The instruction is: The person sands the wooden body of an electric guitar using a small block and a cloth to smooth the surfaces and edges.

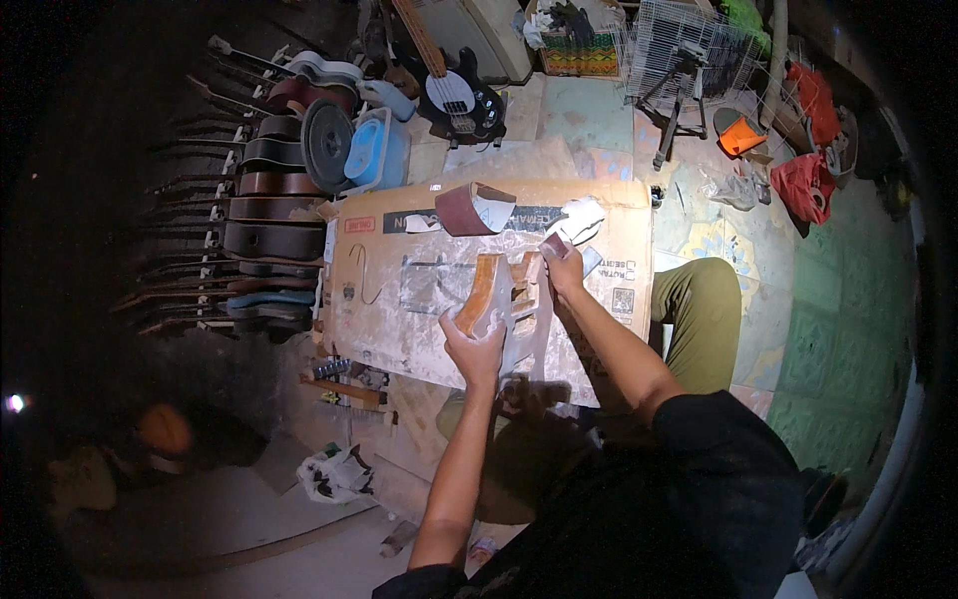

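Observation:
My left hand [474, 351] is wrapped round the lower left edge of a pale, dusty wooden guitar body [486, 288], which is tilted up on edge and shows orange-brown wood and cut-out cavities. At the body's far right edge, my right hand [565, 272] is closed on a small brown piece of sandpaper [555, 246]. How firmly the sandpaper touches the wood cannot be made out. Just beyond lies a curled strip of dark red sandpaper [467, 212], with a crumpled white cloth [581, 216] to its right.
Everything rests on a dusty cardboard sheet [389, 334] with a bent wire hook [365, 275] on it. Several guitars [269, 240] line the left side. A black bass guitar [461, 100], a blue tub [367, 152] and a tripod [682, 95] stand beyond.

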Tool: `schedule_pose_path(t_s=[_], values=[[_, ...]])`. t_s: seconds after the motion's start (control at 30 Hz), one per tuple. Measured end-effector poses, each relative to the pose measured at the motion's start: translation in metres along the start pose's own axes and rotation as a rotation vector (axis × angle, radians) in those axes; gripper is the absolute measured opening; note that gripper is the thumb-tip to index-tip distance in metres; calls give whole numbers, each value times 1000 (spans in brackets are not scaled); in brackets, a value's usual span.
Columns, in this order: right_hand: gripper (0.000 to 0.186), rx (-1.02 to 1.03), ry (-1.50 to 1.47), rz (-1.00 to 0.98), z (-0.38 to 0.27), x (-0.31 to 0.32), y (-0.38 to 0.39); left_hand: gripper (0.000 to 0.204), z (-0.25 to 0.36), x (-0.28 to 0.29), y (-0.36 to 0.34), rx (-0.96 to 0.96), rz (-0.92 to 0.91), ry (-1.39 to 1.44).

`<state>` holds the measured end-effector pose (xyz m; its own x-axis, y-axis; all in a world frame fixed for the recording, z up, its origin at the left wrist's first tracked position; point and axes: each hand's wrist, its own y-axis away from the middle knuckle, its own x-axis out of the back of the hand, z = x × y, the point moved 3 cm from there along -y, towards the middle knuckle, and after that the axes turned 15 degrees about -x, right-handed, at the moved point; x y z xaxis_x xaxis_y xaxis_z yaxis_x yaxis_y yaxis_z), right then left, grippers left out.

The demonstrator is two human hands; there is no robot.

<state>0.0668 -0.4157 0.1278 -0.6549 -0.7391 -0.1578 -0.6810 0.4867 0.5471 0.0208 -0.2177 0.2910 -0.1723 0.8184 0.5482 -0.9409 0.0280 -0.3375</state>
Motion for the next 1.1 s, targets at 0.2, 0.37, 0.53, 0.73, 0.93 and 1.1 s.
schedule_pose_path(t_s=[0.2,0.37,0.53,0.73,0.93,1.1], values=[[26,-182,72,-147,17,-3,28,67,2,10,-1,19,26,-18],[28,26,94,12,17,3,12,66,11,0,-1,19,-3,-8],[30,54,300,8,10,0,24,62,6,1,1,-13,31,8],[30,76,299,21,0,-10,43,64,11,4,10,-57,17,-82],[31,-14,312,61,4,13,14,64,37,-17,15,-35,-48,-42],[30,-173,254,-55,-26,6,24,65,38,-7,16,-48,-21,-89]])
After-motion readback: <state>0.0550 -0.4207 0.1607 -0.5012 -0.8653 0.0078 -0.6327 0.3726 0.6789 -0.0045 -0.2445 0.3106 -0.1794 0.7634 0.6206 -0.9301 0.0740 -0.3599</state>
